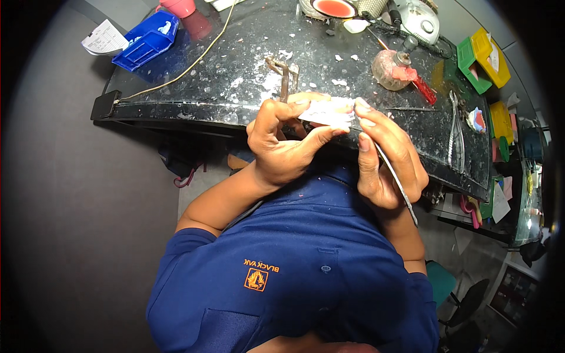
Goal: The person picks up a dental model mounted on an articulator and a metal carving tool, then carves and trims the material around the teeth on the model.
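Just over the table's near edge, my left hand [281, 141] pinches a small white plaster-like piece [322, 112] between thumb and fingers. Strong light washes out its detail, though a pinkish tint shows at its right end. My right hand [391, 156] is closed around a slim metal hand tool [401, 191], its shaft slanting down past the palm. The tool's upper end lies among my right fingertips, close to the white piece; I cannot tell whether it touches. Behind my left fingers stands a brownish bent metal frame [285, 79].
White scraps dot the black table [229, 82]. Farther right are a round glass burner [388, 70], a red-handled tool [425, 91] and long metal tweezers [454, 129]. A blue bin [146, 42] and a cable [200, 59] lie left; a red-filled bowl [334, 7] is at the back.
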Motion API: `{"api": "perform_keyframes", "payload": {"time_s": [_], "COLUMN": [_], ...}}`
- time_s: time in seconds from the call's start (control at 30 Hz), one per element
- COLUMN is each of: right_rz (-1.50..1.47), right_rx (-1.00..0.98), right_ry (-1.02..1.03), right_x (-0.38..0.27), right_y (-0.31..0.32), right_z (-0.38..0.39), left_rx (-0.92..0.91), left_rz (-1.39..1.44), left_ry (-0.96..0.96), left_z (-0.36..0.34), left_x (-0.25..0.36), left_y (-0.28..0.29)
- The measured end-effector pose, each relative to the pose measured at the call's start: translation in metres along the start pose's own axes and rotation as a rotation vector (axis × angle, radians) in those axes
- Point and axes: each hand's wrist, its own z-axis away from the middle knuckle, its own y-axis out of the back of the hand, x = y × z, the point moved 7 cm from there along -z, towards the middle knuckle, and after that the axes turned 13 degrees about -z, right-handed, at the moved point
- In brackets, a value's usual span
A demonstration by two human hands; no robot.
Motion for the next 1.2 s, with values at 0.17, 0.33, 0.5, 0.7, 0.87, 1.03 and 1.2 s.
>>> {"api": "perform_keyframes", "payload": {"time_s": [0.17, 0.33, 0.5, 0.7, 0.87, 1.03, 1.2], "right_rz": [0.04, 0.045, 0.061, 0.05, 0.049, 0.032, 0.006], "right_rx": [-0.014, -0.041, -0.047, -0.042, -0.052, -0.053, -0.027], "right_ry": [0.024, -0.006, 0.008, 0.0, -0.021, -0.017, 0.012], "right_x": [-0.001, -0.003, -0.004, -0.003, -0.004, -0.003, 0.0], "right_y": [-0.004, -0.007, -0.008, -0.007, -0.005, -0.004, -0.002], "right_z": [0.001, 0.001, 0.0, 0.002, 0.0, 0.0, 0.0], "left_rx": [-0.145, -0.133, -0.12, -0.118, -0.131, -0.139, -0.148], "left_rz": [-0.031, -0.077, -0.102, -0.116, -0.108, -0.067, -0.036], "left_ry": [-0.026, -0.075, -0.166, -0.135, -0.098, -0.089, -0.067], "left_z": [0.003, 0.003, -0.003, 0.001, 0.003, 0.001, 0.0], "left_x": [0.004, 0.007, 0.017, 0.012, 0.01, 0.009, 0.009], "left_y": [0.0, 0.001, 0.0, 0.001, 0.001, 0.001, -0.001]}}
